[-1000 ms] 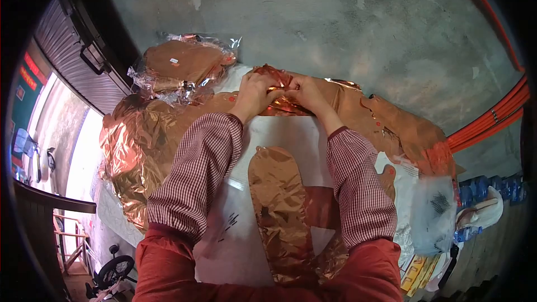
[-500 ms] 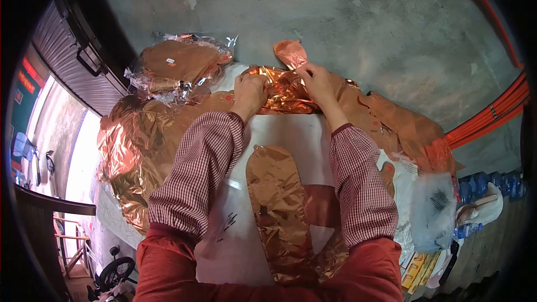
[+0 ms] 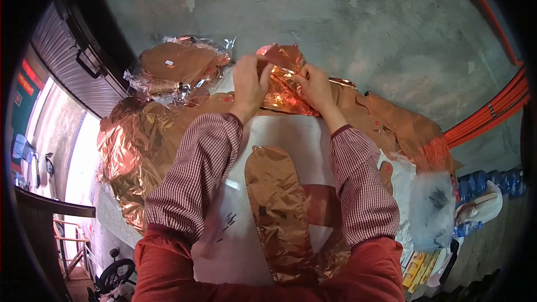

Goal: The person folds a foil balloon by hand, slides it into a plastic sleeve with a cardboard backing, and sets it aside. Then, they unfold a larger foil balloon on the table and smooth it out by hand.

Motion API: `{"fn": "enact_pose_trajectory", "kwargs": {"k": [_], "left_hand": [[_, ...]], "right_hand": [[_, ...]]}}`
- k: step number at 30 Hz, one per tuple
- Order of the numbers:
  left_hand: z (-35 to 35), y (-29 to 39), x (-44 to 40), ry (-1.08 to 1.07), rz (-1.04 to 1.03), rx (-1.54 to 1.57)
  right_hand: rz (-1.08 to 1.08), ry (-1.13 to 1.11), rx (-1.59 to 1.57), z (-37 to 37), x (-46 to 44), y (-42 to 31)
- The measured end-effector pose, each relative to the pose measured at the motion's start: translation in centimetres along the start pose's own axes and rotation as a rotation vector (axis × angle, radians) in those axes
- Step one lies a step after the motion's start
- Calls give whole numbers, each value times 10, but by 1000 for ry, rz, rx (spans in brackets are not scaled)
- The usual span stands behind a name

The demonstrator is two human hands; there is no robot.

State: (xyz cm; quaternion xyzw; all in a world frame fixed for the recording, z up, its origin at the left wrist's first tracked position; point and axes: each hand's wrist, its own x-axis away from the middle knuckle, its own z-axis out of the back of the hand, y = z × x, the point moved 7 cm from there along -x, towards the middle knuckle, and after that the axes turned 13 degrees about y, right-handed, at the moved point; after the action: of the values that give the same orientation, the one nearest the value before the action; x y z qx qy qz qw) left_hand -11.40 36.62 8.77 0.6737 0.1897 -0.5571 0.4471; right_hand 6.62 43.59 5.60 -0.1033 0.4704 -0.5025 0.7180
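Observation:
Both my hands are at the far side of the work surface, on a crinkled copper-coloured foil balloon (image 3: 284,92), flat and not inflated. My left hand (image 3: 249,85) is closed at its left upper edge, its fingertips partly hidden. My right hand (image 3: 317,88) pinches the right side between thumb and fingers. Between the hands the foil's upper part stands up and folds over. Nearer to me, another flat foil balloon (image 3: 277,201) with a rounded end and small tab lies lengthwise on the pale surface (image 3: 229,257).
Heaped copper foil (image 3: 134,151) lies left, with more foil sheets (image 3: 397,120) on the right. A clear plastic bag of foil pieces (image 3: 179,62) sits at the back left. A translucent bag (image 3: 433,207) and blue bottles (image 3: 481,184) are at right. A concrete wall (image 3: 335,11) rises behind.
My left hand has lifted slightly and its fingers have shifted on the foil. The foil flap that stuck up beside my right hand now folds over leftward between my hands.

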Motion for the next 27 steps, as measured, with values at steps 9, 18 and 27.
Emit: {"fn": "enact_pose_trajectory", "kwargs": {"k": [9, 18, 27], "left_hand": [[-59, 11, 91, -657, -182, 277], [-83, 18, 95, -772, -103, 224], [-106, 8, 107, -1147, -70, -299]], "right_hand": [[219, -15, -4, -18, 14, -15], [-39, 25, 62, -5, 6, -5], [-134, 582, -431, 248, -90, 5]]}}
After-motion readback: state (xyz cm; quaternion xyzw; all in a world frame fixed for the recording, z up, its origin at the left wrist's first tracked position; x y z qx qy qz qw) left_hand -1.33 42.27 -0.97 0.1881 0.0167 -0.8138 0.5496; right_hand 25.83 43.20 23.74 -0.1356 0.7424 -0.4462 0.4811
